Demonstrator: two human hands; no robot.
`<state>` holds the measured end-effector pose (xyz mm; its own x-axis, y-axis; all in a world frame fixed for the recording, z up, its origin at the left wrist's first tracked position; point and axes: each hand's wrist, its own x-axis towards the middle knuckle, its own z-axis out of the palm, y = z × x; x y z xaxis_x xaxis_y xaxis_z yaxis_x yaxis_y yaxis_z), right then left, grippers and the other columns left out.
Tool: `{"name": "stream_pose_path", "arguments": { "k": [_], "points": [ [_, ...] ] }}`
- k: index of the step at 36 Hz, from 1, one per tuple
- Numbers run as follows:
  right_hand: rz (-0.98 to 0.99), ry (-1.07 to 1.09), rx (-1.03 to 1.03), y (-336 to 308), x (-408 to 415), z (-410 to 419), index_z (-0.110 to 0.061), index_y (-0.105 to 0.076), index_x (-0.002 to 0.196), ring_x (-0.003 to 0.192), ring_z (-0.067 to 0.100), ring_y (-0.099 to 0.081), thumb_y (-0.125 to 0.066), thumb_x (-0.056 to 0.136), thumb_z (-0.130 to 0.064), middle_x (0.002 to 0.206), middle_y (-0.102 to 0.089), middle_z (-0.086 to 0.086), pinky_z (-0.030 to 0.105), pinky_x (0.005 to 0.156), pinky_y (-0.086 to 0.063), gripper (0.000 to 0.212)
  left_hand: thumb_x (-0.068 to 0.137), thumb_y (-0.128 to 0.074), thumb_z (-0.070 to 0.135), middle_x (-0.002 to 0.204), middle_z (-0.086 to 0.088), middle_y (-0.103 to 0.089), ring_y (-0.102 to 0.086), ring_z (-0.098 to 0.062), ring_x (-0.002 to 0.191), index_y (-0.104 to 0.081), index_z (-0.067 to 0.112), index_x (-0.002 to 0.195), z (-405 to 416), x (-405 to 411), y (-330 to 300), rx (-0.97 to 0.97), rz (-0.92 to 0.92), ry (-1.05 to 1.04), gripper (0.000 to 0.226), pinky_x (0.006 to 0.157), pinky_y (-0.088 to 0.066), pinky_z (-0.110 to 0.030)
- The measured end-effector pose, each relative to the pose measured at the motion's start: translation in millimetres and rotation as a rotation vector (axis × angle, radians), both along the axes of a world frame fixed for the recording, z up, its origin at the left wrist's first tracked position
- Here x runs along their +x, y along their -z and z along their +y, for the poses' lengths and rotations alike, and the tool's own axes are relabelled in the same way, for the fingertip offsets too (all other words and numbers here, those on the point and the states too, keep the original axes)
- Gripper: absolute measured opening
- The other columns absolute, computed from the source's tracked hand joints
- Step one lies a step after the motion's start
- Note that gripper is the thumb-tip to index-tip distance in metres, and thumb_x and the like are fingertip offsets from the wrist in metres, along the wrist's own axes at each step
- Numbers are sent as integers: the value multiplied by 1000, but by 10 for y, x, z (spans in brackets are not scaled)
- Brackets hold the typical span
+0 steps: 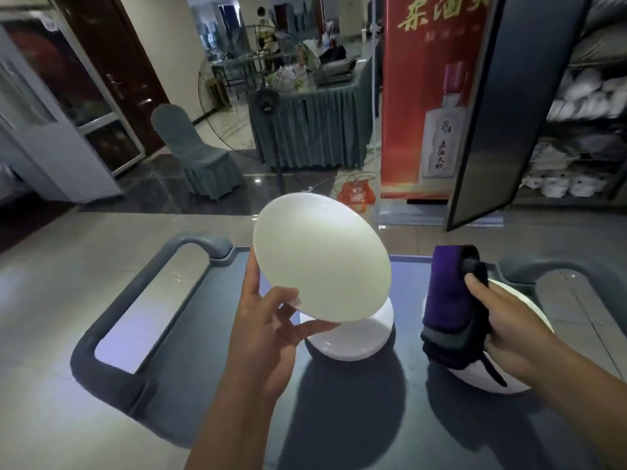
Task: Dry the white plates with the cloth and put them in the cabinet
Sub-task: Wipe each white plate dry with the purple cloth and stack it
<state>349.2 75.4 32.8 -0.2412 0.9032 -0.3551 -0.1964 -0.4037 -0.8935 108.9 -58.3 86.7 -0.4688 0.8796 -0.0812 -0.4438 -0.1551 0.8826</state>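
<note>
1. Left hand (268,330) grips tilted white plate (322,259) above cart (190,361).
2. Right hand (509,330) clutches purple cloth (451,300).
3. Second plate (353,337) and third plate (539,317) on the cart partly hidden; cabinet (583,130) contents blurry.

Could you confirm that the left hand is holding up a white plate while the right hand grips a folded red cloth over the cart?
Not quite: the cloth is purple and black, not red, as the head view shows. The rest stands: the left hand holds up a white plate, and the right hand grips the folded cloth over the cart.
</note>
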Motion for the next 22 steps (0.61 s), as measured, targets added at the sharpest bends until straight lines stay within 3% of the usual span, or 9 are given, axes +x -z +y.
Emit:
{"name": "stream_pose_path", "arguments": {
  "k": [3, 5, 6, 7, 9, 11, 14, 19, 22],
  "points": [
    [-91, 60, 217, -173, -155, 80, -28, -75, 97, 82, 27, -65, -57, 101, -31, 99, -76, 10, 45, 79, -53, 18, 89, -44, -13, 123, 7, -69, -59, -39, 124, -55, 47, 140, -13, 46, 22, -24, 11, 19, 79, 74, -58, -61],
    [-159, 19, 561, -405, -291, 82, -40, -74, 99, 70, 22, -58, -58, 101, -25, 79, -69, -2, 37, 67, -48, 22, 90, -44, -12, 121, 7, -71, -60, -40, 123, -57, 47, 138, -15, 88, 15, -39, 7, 33, 78, 74, -58, -63],
    [-207, -50, 774, -538, -362, 63, -45, -70, 109, 76, 14, -62, -60, 100, -21, 84, -70, -11, 31, 71, -50, 28, 89, -45, -12, 122, 4, -70, -61, -39, 121, -58, 47, 138, -13, 111, 5, -40, 12, 46, 78, 75, -58, -65],
    [-257, -155, 966, -663, -445, 42, -47, -64, 121, 97, 6, -65, -60, 98, -18, 105, -72, -18, 24, 87, -50, 38, 88, -48, -12, 122, 1, -71, -62, -38, 119, -58, 47, 138, -10, 135, -5, -33, 26, 62, 77, 76, -57, -68],
    [-393, -415, 1202, -799, -633, 12, -47, -50, 139, 142, -2, -36, -58, 90, -22, 148, -49, -22, 30, 120, -23, 56, 80, -54, -8, 119, -6, -72, -65, -34, 109, -57, 43, 139, -10, 192, -36, 3, 62, 102, 78, 73, -58, -65],
    [-553, -609, 1313, -810, -807, -40, -48, -33, 151, 151, -3, -6, -54, 88, -43, 163, -21, -22, 42, 124, 1, 66, 74, -53, -2, 120, -11, -73, -69, -33, 101, -54, 41, 142, -25, 242, -87, 38, 62, 149, 81, 68, -60, -58],
    [-725, -684, 1441, -722, -1010, -99, -47, -3, 157, 151, 0, 16, -34, 88, -70, 166, 6, -22, 51, 121, 11, 79, 75, -52, -2, 124, -12, -71, -69, -34, 104, -53, 41, 143, -60, 227, -131, 57, 61, 164, 80, 69, -61, -58],
    [-731, -696, 1444, -710, -1158, 37, -49, -4, 156, 150, -3, 15, -44, 98, -57, 164, 5, -27, 48, 122, 11, 71, 76, -49, -4, 123, -10, -72, -66, -29, 101, -57, 45, 139, -106, 166, -170, 50, 68, 145, 80, 66, -62, -52],
    [-719, -711, 1443, -769, -1218, 142, -54, -10, 154, 151, -4, 10, -36, 91, -56, 165, -2, -27, 43, 121, 11, 67, 79, -48, -10, 115, -9, -72, -62, -29, 99, -58, 42, 140, -113, 127, -184, 59, 60, 121, 80, 63, -61, -50]
  ]
}}
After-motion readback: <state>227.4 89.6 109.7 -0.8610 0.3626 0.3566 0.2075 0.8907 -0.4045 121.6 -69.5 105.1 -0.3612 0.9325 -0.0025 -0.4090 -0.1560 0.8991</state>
